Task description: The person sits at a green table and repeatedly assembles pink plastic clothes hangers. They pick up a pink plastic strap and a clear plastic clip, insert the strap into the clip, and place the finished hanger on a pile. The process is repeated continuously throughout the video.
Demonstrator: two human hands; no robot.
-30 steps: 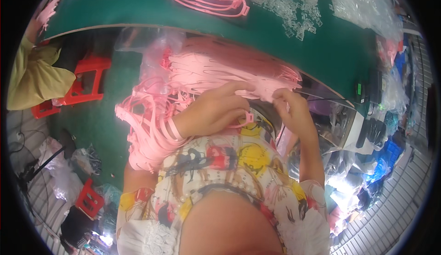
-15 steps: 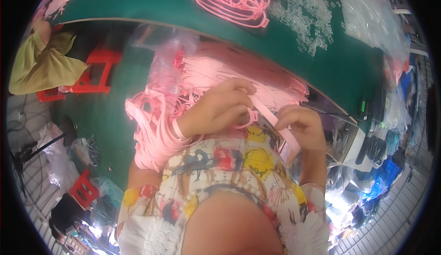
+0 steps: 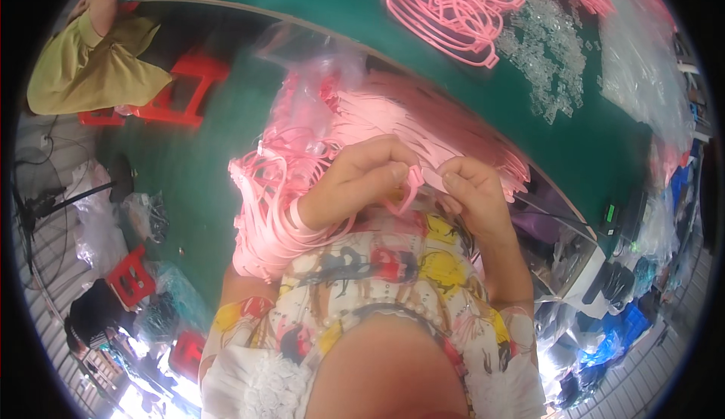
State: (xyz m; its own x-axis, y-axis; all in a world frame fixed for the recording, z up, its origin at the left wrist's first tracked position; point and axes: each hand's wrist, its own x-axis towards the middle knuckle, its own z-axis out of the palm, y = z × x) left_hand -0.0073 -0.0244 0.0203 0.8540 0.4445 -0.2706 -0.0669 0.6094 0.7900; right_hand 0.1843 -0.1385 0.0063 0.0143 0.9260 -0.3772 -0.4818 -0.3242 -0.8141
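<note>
My left hand is closed on a flat pink strap, with a narrow pink loop or buckle end showing at its fingertips. Pinched between thumb and fingers of my right hand is the same strap, a short way from the left fingertips. A thick bundle of pink straps hangs over my left wrist and forearm. Just beyond my hands lies a heap of flat pink strips, below the edge of the green table. My fingers hide part of the held strap.
On the table are looped pink straps, small clear plastic pieces and a clear plastic bag. At far left sits a person in olive clothing, beside a red stool. Bags and a blue bundle lie at right.
My right hand has come closer to my left, and less strap shows between them. The strap's length past my right hand no longer shows. The whole view has shifted.
</note>
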